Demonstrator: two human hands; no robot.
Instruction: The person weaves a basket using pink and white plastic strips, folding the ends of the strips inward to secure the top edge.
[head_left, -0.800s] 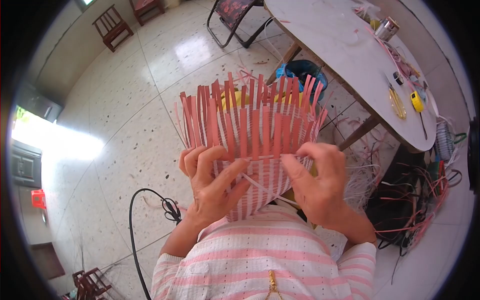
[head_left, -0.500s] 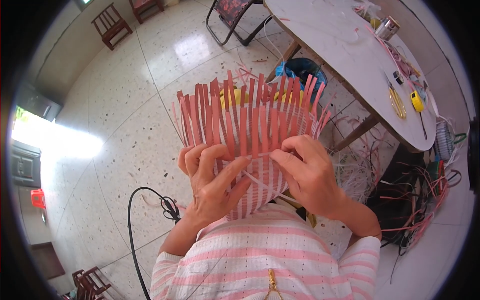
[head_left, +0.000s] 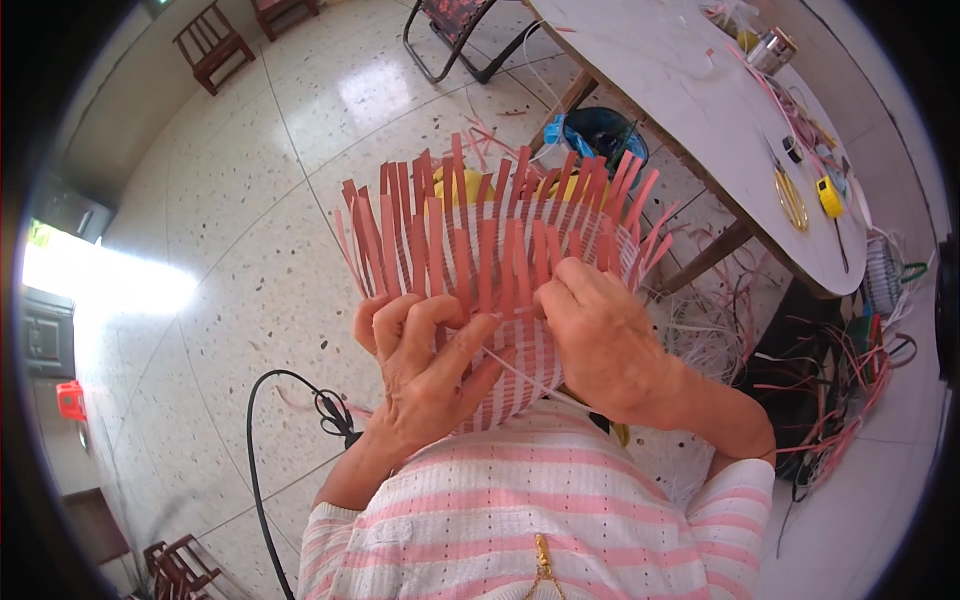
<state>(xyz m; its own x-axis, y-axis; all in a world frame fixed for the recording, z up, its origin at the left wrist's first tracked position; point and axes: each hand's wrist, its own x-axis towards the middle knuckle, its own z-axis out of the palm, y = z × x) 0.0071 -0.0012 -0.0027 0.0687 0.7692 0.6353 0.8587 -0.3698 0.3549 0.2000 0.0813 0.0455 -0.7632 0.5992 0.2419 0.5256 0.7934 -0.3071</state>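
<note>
L. hand (head_left: 415, 355) comes first: its fingers are spread, w/ thumb below, clamped on the near wall of a pink-and-white woven basket (head_left: 520, 345), prob. to steady it. The basket sits between both hands, right up against the wearer's shirt (head_left: 560, 490), which likely backs it up. Beyond the fingertips, flat pink strips (head_left: 487, 265) stand up, free-ended. A thin white strand (head_left: 520, 370) slants from near the l. index toward below the r. hand (head_left: 605, 340). R. fingers are bunched together at the strips' base (can't tell what they pinch, if anything; knuckles hide it). Well off to their right, yellow-handled scissors (head_left: 791, 200) & a yellow tape measure (head_left: 829, 197) lie on the table (head_left: 650, 60), presumably parked w/in reach.
</note>
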